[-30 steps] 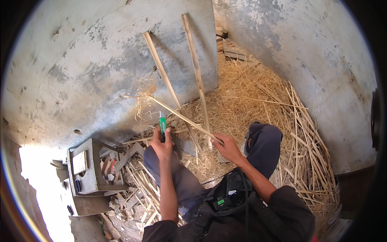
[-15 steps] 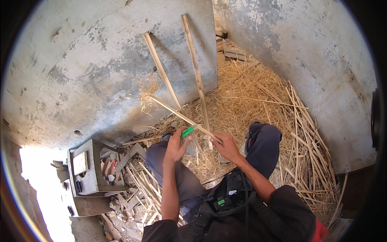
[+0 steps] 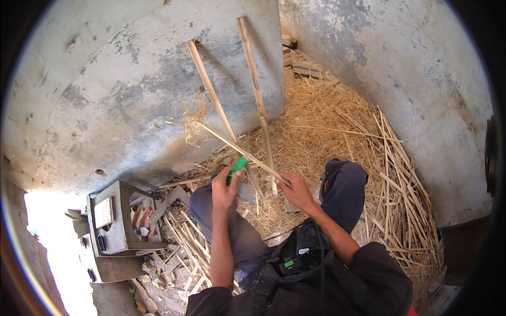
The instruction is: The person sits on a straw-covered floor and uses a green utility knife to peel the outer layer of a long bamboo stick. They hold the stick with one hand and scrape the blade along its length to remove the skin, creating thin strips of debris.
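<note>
The person sits in a tight corner: a grey, flaking concrete wall (image 3: 121,89) fills the view from 9 to 12 o'clock, and a second grey wall (image 3: 421,89) closes off 1 to 3 o'clock, the two meeting near 12. Loose room lies only over the golden heap of straw and split cane shavings (image 3: 337,126) between the knees and the walls. At 8 o'clock a small grey wooden box-stool (image 3: 113,218) stands among a pile of cut cane offcuts (image 3: 184,247), and more long cane strips (image 3: 406,184) crowd the 3 to 4 o'clock side. Two pale flat wooden slats (image 3: 253,68) lean upright against the wall at 12 o'clock.

The left hand (image 3: 224,189) is curled closed around a green-handled knife (image 3: 237,167), the handle poking up at a slant from the fist. The right hand (image 3: 296,190) is pinched closed on the near end of a long thin pale cane strip (image 3: 232,143), which runs from it toward 10 o'clock and ends in a frayed curl of fibres (image 3: 192,113) in front of the wall. The knife meets the strip just beside the right hand.
</note>
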Tool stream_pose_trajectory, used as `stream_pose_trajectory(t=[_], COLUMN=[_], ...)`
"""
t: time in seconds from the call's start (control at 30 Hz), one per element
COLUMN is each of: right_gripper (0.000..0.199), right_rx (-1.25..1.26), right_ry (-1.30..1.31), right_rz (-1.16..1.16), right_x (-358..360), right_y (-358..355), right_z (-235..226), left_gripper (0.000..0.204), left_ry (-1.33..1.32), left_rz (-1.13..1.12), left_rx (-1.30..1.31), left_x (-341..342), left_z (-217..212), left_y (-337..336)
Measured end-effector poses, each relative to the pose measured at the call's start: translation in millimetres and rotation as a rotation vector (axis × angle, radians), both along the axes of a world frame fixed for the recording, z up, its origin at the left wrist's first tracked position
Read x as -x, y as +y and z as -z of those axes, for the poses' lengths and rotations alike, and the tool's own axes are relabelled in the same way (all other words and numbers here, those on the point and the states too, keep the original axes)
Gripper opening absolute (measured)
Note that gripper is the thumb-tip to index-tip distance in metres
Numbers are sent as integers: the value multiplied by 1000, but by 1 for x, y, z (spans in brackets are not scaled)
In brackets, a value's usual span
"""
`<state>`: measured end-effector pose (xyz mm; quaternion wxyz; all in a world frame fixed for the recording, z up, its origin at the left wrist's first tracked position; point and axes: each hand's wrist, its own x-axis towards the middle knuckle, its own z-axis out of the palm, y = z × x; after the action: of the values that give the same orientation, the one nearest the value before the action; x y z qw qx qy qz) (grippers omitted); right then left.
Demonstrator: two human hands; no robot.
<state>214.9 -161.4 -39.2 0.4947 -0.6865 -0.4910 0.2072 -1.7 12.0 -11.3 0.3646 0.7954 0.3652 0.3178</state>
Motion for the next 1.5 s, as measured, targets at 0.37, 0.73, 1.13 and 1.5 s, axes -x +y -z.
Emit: stream_pose_trajectory(t=[0.37, 0.73, 1.13, 1.5], right_gripper=[35, 36, 35, 35], right_rx=[59, 61, 53, 58], right_ry=[66, 67, 69, 66], right_rz=[-26, -38, -55, -56], right_x=[1, 1, 2, 2], right_y=[-2, -2, -2, -2], right_z=[-5, -3, -3, -3], left_gripper=[25, 25, 31, 27], left_ry=[-108, -70, -170, -130], left_rz=[-133, 55, -117, -76], left_rx=[-64, -5, 58, -77], left_x=[-2, -2, 2, -5], left_z=[-1, -8, -5, -10], left_y=[1, -7, -2, -7])
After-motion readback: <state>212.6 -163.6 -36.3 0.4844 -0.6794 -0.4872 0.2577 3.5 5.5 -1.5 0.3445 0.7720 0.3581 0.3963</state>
